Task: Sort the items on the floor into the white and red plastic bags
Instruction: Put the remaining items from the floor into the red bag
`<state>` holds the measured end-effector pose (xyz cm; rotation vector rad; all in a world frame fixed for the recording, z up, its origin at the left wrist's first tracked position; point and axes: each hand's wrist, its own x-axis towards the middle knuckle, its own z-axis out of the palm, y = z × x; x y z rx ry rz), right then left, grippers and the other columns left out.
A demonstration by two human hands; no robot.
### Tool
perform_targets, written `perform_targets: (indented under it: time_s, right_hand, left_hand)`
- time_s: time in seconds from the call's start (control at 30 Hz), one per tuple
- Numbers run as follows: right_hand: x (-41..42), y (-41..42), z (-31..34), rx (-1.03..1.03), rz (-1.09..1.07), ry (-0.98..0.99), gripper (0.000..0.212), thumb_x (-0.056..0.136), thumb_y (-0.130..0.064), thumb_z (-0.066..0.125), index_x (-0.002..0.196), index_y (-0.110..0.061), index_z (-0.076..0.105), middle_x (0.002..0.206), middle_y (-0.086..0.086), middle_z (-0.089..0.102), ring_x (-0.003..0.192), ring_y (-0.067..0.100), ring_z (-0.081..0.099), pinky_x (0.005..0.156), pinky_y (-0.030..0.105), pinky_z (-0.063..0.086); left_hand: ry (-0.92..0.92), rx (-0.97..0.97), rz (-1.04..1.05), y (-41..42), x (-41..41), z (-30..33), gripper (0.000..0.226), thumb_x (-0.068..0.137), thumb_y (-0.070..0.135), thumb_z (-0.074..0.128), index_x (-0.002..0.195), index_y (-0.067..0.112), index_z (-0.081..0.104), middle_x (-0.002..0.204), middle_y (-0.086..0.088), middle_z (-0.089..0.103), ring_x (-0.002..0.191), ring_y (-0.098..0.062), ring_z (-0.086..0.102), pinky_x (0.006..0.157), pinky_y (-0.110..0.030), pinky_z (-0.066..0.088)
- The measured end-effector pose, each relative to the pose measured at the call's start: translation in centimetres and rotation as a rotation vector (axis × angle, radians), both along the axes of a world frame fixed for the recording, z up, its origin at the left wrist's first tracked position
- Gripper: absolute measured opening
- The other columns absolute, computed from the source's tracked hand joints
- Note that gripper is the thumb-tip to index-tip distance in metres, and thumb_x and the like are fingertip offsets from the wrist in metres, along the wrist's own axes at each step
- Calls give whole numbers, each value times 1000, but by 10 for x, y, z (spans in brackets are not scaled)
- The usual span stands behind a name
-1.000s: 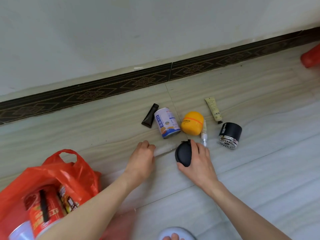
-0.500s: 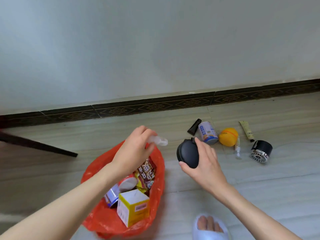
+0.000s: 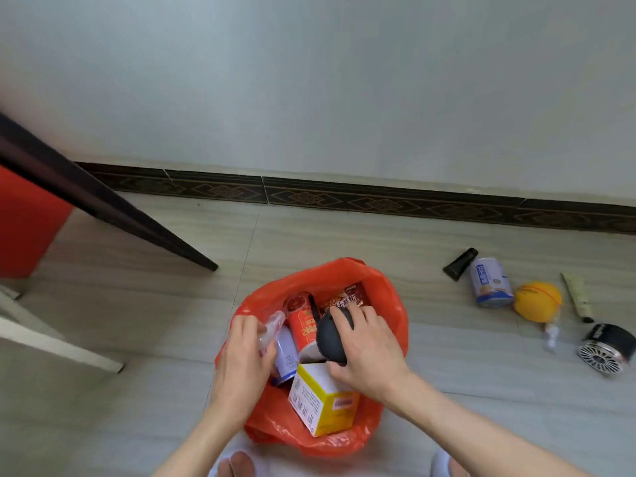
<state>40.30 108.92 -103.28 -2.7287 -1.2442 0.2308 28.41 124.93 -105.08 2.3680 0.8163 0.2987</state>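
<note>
— Under both hands, what's new?
— The red bag (image 3: 385, 297); the left hand (image 3: 241, 359) pinches what looks like a clear bottle (image 3: 272, 330), the right hand (image 3: 368, 352) grips the black case (image 3: 328, 339), both carried over from the floor.
— So two items nearly sorted.

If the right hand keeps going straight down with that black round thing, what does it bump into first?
Probably the yellow box in the red bag, just under the right hand; depth is hard to judge.

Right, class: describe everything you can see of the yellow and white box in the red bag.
The yellow and white box looks like cardboard: white top, white side with printed characters, yellow side with a small red-and-white label. It sits tilted in the open red plastic bag, nearest the camera. The right hand, holding a black round case, rests against its top edge.
</note>
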Motion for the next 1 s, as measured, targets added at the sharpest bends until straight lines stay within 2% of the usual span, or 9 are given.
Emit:
perform_targets:
  time_s: [0.2,0.3,0.43,0.5,0.57,0.67,0.77,0.87,1.0]
  right_hand:
    - [-2,-4,-28,-136,-47,36,82,44,-58,67,113,-14,62,105,8,68,79,22,66,56,28,54]
    - [-4,-12,-35,-171,-13,26,83,41,-62,76,109,-16,67,101,9,71,80,20,70,59,26,56]
    - [-5,-27,-28,-19,-9,5,64,50,-47,81,105,-17,68,102,5,71,87,17,70,68,24,56]
    - [-4,-39,-15,112,2,25,48,68,-39,65,110,-15,65,107,3,69,94,17,67,76,24,54]
    - [-1,-56,1,244,-12,67,42,79,-34,50,114,-13,61,112,3,66,101,17,63,84,26,52]
    - [12,-92,20,448,-177,140,41,85,-31,46,119,-11,57,119,5,61,110,13,52,95,22,39]
    - [37,-138,33,519,-391,140,43,86,-32,46,123,-11,54,124,5,57,115,11,46,95,15,30]
    - [68,-194,31,467,-579,112,39,89,-22,53,127,-13,50,129,4,52,120,19,47,92,23,35]
    - [104,-270,3,313,-799,132,41,87,-13,57,126,-6,49,126,15,52,118,34,47,96,37,38]
  left_hand:
    - [34,37,-158,-9,-8,-28,34,72,7,71,89,20,45,92,4,42,75,-16,49,53,-29,43]
    - [104,88,-277,-16,-11,-34,19,79,23,56,96,14,55,93,0,52,76,-20,58,60,-30,49]
    - [271,100,-352,-22,-15,-23,40,80,38,41,102,11,62,94,-4,63,79,-25,64,65,-31,54]
    - [295,122,-384,-23,-12,-10,46,81,44,39,112,14,58,110,-9,62,97,-30,63,75,-36,54]
    - [324,130,-448,-26,-3,6,62,81,54,33,132,19,45,138,-10,46,126,-29,45,96,-40,46]
    - [299,154,-629,-42,27,33,74,79,62,24,145,28,20,154,-5,13,142,-25,13,113,-42,22]
    - [221,290,-798,-70,78,57,71,81,56,31,143,20,31,150,-12,27,138,-32,25,109,-45,26]
    - [197,391,-970,-108,134,67,68,82,52,34,139,16,37,144,-17,38,131,-35,38,104,-46,36]
    - [279,351,-1068,-152,196,57,69,87,51,38,144,17,23,151,-13,21,138,-29,24,109,-41,31]
